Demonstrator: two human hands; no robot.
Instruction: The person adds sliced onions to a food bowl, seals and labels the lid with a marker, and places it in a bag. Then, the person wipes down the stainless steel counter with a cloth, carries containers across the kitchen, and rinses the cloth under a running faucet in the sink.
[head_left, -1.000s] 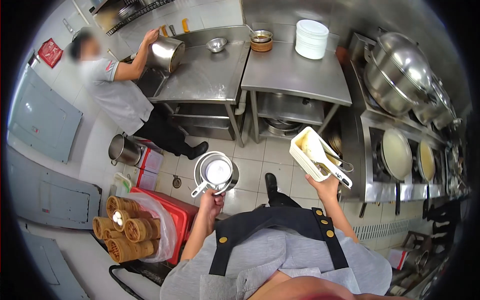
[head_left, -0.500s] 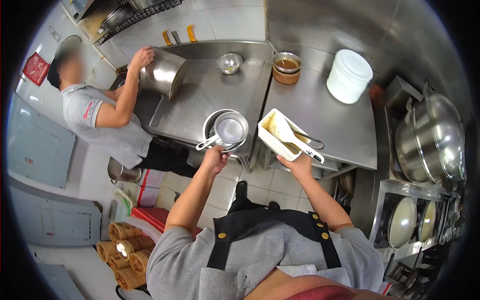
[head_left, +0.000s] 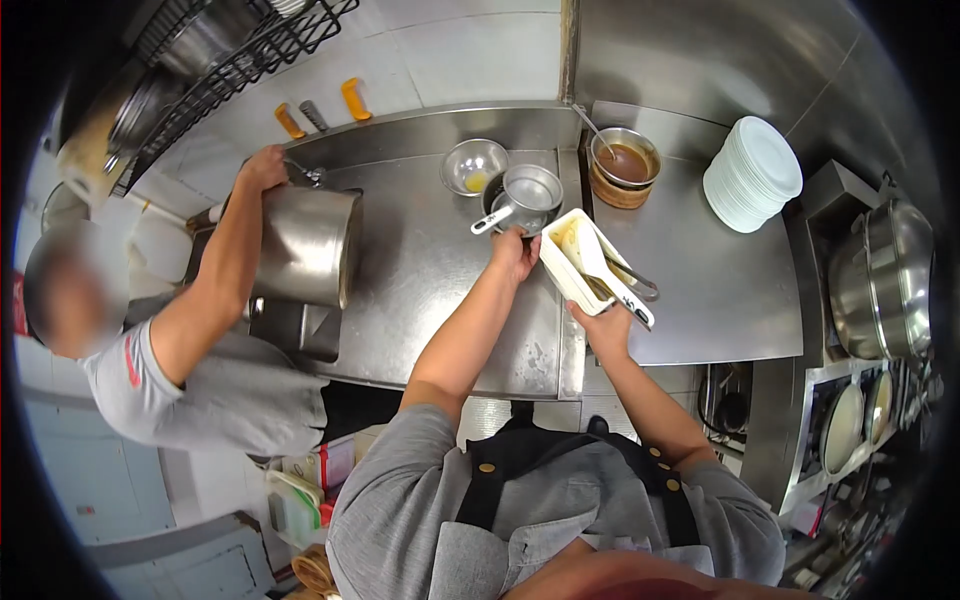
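Note:
My left hand [head_left: 514, 252] is closed on a stack of metal bowls, held over the steel counter. A small metal bowl with a white handle [head_left: 532, 188] lies on top of the stack. In my right hand [head_left: 603, 326] is a long white container [head_left: 568, 268], with the fingers wrapped round its near end. A white ladle [head_left: 592, 258] and metal utensils [head_left: 634, 281] lean in the container. Just behind the stack, a metal bowl with something yellow [head_left: 475, 167] rests on the counter.
Brown sauce in a bowl [head_left: 627, 160] and stacked white plates [head_left: 752, 180] stand on the right table [head_left: 700, 320]. A co-worker [head_left: 215, 385] holds a large pot [head_left: 305, 245] at the sink [head_left: 315, 330]. Pans [head_left: 843, 430] sit on the stove at far right.
I have moved forward to the counter. Both my hands, with the bowls and the container, have come over it and closer together. The co-worker and the large pot now appear nearer.

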